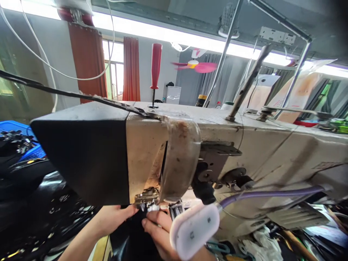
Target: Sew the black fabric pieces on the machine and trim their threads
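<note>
A worn cream sewing machine [244, 145] fills the view, its head end covered in black [87, 159]. Under its needle and presser foot [148, 199] lies a piece of black fabric [130, 235]. My left hand [114, 215] comes in from the lower left, fingers closed on the fabric's edge just left of the foot. My right hand [159, 232] pinches the fabric right below the foot. A white lamp head [194, 226] on a purple flexible arm [272, 194] hangs in front of my right hand and hides part of it.
A red-handled screwdriver [156, 69] stands upright on the machine's top. Metal thread-stand rods [244, 83] rise at the right. A blue crate [16, 141] and heaps of black glossy material [40, 203] lie at the left. Rags and clutter [261, 243] sit at lower right. A pink ceiling fan [195, 65] spins behind.
</note>
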Demonstrator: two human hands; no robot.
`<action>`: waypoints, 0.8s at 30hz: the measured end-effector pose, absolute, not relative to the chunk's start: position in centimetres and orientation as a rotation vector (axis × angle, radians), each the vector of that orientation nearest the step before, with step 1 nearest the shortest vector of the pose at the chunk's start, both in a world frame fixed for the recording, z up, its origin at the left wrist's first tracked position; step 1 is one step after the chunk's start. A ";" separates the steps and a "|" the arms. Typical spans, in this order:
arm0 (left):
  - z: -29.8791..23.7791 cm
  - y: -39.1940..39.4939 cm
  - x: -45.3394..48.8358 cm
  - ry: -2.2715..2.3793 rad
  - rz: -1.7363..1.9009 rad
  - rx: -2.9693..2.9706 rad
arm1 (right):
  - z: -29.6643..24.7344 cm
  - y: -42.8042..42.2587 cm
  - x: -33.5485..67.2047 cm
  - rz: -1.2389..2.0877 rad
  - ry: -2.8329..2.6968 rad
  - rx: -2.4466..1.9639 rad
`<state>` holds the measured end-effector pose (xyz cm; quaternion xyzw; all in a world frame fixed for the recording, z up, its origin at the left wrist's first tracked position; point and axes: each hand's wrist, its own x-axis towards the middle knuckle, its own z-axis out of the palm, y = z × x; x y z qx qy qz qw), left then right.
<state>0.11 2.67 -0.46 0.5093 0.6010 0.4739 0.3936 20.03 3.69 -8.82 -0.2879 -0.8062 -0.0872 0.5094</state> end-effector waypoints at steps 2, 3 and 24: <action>-1.0 2.1 0.3 1.385 1.332 1.255 | -8.1 2.6 21.2 -0.207 -1.938 -0.770; -1.3 1.8 0.4 1.296 1.388 1.210 | -7.6 1.9 21.5 -0.199 -1.933 -0.819; -2.6 1.1 2.7 1.125 1.374 0.826 | -7.6 -1.7 17.8 0.228 -1.672 -0.920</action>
